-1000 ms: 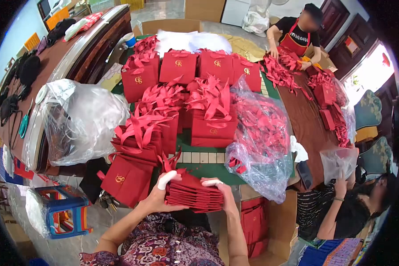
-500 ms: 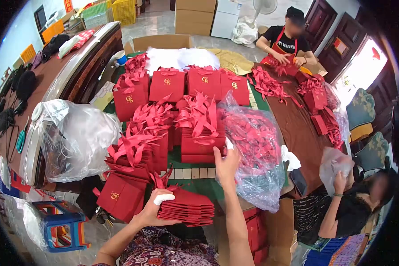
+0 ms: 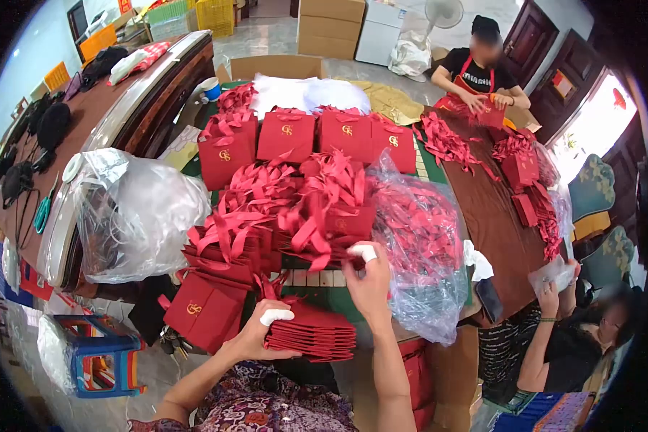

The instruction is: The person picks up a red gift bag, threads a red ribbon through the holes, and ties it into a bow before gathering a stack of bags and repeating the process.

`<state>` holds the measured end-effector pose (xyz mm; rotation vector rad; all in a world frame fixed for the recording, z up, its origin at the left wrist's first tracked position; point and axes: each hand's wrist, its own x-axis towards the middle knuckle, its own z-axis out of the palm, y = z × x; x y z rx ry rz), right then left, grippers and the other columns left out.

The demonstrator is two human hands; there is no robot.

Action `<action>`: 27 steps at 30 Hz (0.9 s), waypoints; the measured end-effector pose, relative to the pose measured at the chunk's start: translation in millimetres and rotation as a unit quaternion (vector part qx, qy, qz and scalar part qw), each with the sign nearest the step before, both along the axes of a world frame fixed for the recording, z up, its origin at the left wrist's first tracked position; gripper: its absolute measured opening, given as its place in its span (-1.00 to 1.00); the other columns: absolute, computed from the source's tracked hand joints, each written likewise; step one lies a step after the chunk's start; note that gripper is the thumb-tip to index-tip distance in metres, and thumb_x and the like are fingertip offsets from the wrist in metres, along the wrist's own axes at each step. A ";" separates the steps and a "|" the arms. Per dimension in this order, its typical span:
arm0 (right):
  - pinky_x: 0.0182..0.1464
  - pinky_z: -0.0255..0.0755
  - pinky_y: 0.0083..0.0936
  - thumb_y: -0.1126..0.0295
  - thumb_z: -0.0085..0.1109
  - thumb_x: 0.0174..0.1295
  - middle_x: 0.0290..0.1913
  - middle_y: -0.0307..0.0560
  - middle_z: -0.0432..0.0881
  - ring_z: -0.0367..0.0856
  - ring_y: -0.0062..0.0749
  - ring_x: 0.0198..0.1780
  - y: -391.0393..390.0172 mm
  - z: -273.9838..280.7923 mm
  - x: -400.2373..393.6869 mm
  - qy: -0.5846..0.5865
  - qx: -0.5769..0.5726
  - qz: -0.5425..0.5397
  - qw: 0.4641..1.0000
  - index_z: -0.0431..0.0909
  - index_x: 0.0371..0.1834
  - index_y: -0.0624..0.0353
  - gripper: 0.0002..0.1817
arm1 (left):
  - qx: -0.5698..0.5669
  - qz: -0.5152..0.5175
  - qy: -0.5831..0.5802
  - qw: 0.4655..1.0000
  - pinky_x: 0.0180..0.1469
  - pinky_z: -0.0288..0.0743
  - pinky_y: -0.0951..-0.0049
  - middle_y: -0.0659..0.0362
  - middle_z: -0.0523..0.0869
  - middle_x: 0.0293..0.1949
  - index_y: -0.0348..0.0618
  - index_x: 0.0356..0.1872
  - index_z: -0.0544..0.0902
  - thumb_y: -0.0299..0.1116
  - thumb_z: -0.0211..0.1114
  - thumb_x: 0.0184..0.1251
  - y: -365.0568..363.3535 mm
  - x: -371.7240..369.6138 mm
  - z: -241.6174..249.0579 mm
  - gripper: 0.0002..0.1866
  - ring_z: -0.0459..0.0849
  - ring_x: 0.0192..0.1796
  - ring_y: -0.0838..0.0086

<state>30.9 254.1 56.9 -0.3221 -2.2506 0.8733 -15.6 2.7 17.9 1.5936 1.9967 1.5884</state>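
At the near edge of the green-topped table (image 3: pixel 338 297), left hand (image 3: pixel 255 337) grips a stack of flat red bags (image 3: pixel 313 333) by its left end: one white-wrapped digit pressed on top, another beneath, stack between them, just beyond the patterned shirt (image 3: pixel 266 407). Right hand (image 3: pixel 371 288) farther out, at the front of a ribboned bag pile (image 3: pixel 349 219); white wrap on one digit, fingers bent, thumb apart from the wrapped finger. Pile partly blurred; cannot tell whether a bag is pinched. Left of the held stack, a tilted red bag with gold monogram (image 3: pixel 194 308). Right of the right hand, a clear plastic sack (image 3: pixel 419 311) showing red ribbon inside. Behind the piles, a row of monogrammed bags (image 3: pixel 286 137), upright. Across the brown cloth (image 3: pixel 479 201), co-worker in red apron (image 3: pixel 475 79), hands at a red bag. Lower right, second person (image 3: pixel 576 353) holds clear plastic (image 3: pixel 551 276). Dark phone (image 3: pixel 489 299) lies near a white cloth (image 3: pixel 477 261).
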 end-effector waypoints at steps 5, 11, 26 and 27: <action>0.00 0.42 -0.29 0.62 0.30 -0.04 -0.17 -0.02 0.57 0.53 -0.09 -0.06 -24.7 40.8 15.6 -0.052 0.078 0.039 0.995 0.54 -0.27 0.19 -0.75 | -0.002 -0.001 -0.001 1.000 0.16 0.36 0.21 0.05 0.50 0.03 -0.11 0.10 0.44 -0.19 0.69 -0.21 0.1 -2.7 0.6 -0.21 0.49 0.10 0.13; -0.23 0.40 -0.17 0.51 0.31 0.00 -0.34 0.02 0.56 0.51 0.00 -0.25 -40.0 76.1 25.7 -0.123 0.178 0.004 0.976 0.53 -0.30 0.24 -0.80 | 0.000 -0.008 0.003 1.000 0.16 0.38 0.20 0.01 0.49 0.05 -0.08 0.09 0.44 -0.23 0.71 -0.25 -2.1 -0.8 -2.8 -0.20 0.49 0.12 0.12; -0.16 0.45 -0.21 0.42 0.35 0.02 -0.35 0.01 0.58 0.57 -0.02 -0.22 -44.6 48.9 21.7 -0.226 0.106 0.233 0.940 0.57 -0.32 0.19 -0.81 | -0.012 0.054 0.083 0.995 0.39 0.12 -0.01 -0.09 0.22 0.34 0.07 0.15 0.53 -0.07 0.66 -0.21 -8.1 2.2 -0.9 -0.22 0.18 0.38 -0.10; -0.16 0.45 -0.21 0.42 0.35 0.02 -0.35 0.01 0.58 0.57 -0.02 -0.22 -43.6 45.0 21.9 -0.228 0.104 0.230 0.940 0.57 -0.32 0.19 -0.81 | -0.022 0.048 0.081 0.995 0.43 0.06 -0.04 -0.12 0.13 0.41 0.10 0.16 0.54 -0.06 0.66 -0.23 -6.3 0.2 2.6 -0.21 0.08 0.43 -0.15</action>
